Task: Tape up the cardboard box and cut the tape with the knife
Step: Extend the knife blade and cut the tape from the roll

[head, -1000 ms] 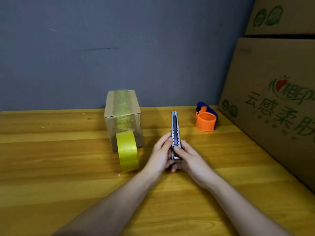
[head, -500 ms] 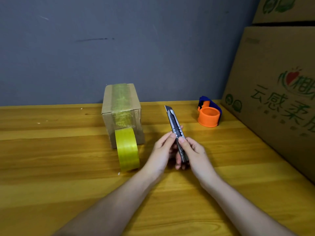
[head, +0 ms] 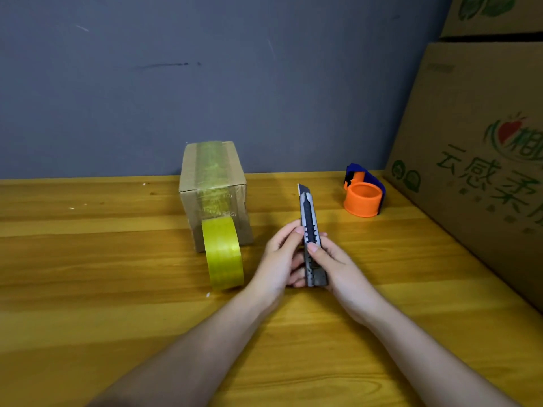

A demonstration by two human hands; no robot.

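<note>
Orange-blue tape dispenser (head: pixel 363 193) far right on counter (head: pixel 88 289); large printed carton (head: pixel 482 160) along right edge. Cardboard box (head: pixel 214 189) at rear, taped; yellow tape roll (head: pixel 224 252) upright, touching its front. Left hand (head: pixel 280 257), right hand (head: pixel 333 264) raised mid-counter, fingers pinching knife (head: pixel 311 235), blade tip out, pointing away.

The big printed carton (head: pixel 482 160) runs off the right edge — its lettering is cut short; the knife (head: pixel 312 242) handle's underside hides behind both hands' fingers.
</note>
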